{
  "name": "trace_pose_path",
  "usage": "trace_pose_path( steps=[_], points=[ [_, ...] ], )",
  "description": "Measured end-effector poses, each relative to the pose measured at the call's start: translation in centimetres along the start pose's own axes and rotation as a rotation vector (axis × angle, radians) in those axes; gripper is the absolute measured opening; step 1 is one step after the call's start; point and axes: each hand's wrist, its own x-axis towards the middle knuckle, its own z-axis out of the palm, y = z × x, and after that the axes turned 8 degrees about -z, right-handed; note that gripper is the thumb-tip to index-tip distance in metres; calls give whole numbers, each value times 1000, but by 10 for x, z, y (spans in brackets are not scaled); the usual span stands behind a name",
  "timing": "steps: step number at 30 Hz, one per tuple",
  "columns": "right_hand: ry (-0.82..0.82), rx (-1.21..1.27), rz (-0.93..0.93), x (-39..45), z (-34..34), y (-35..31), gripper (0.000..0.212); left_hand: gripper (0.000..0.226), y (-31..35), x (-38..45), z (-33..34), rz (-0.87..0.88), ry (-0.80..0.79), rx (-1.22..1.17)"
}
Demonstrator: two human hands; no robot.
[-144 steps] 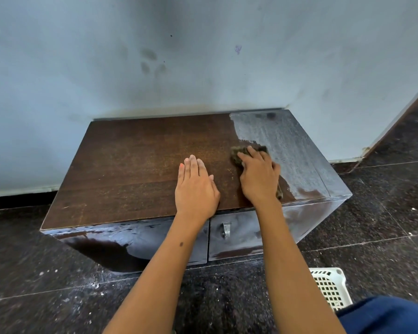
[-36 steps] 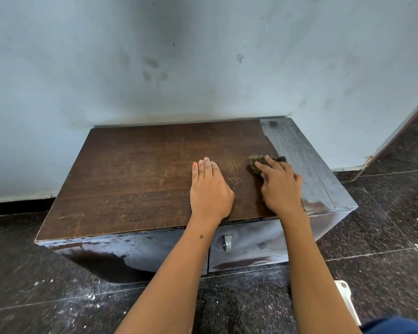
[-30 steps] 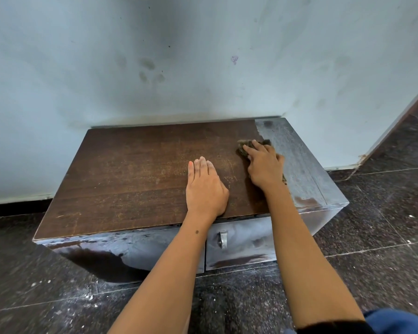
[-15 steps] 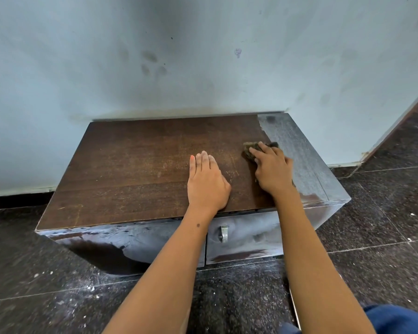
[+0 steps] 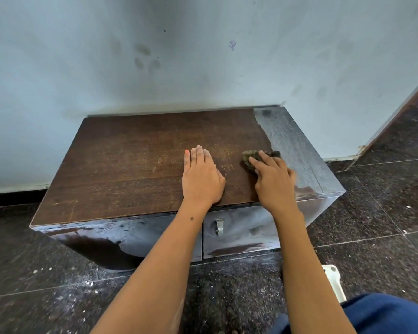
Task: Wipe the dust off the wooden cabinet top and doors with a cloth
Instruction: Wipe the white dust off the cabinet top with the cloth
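A low wooden cabinet stands against the wall. Most of its top shows dark brown wood; a strip along the right side is grey with dust. My right hand presses a dark crumpled cloth onto the top at the border between brown and grey. The cloth sticks out beyond my fingertips; the rest is under my palm. My left hand lies flat on the top near the front edge, fingers straight and together. The two front doors are dusty grey with smeared dark patches, and a metal handle sits between my forearms.
A pale blue wall rises right behind the cabinet. Dark speckled floor tiles with white dust surround it. A white plastic basket corner shows at the lower right, beside my blue-clothed knee.
Over the frames the dusty grey strip on the right has narrowed. My right hand has slid the cloth back and forth along its edge. My left hand has stayed flat in place.
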Motion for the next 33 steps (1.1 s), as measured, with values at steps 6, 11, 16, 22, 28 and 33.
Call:
trace_pose_path(
  steps=[6,11,16,22,28,33],
  points=[
    [-80,-41,-29,38,0,-5,46,55,2,0,-3,-7,-10,19],
    [29,-20,-29,-30,-2,-4,49,54,5,-3,-6,-32,15,28],
    [37,-12,35,-58,-12,8,50,53,30,-10,-2,-2,22,-52],
    [78,-65,265,-41,-20,20,50,55,39,-14,5,25,6,-40],
    [44,-64,57,-46,-6,-9,47,56,37,-15,6,34,6,-25],
    [45,-70,94,-52,-25,34,43,55,34,-15,7,43,10,-19]
  ],
)
